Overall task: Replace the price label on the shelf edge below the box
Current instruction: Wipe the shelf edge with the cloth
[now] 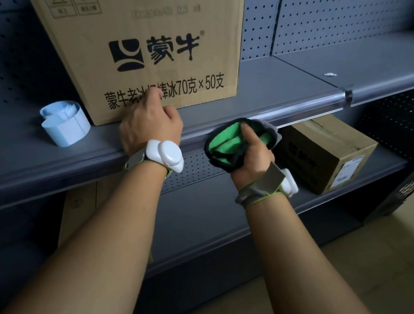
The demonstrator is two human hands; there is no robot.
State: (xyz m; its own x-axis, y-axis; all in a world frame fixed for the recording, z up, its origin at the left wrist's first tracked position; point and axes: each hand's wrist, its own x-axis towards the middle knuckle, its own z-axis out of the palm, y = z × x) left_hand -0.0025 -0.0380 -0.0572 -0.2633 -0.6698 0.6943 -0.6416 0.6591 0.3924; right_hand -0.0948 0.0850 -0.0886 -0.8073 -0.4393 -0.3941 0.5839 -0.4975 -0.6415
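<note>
Green cloth [228,144] in right hand [250,158] against shelf edge [300,109].

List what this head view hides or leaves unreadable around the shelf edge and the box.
- Shelf edge rail: the stretch behind the cloth in the right hand is covered; any label there is unseen.
- Left hand: its fingers blur against the box and hide some print.
- Box: top cut off by the frame edge; the stamped code is too faint.
- Label roll: any print too small to read.
- Lower box: dark, unreadable.
</note>
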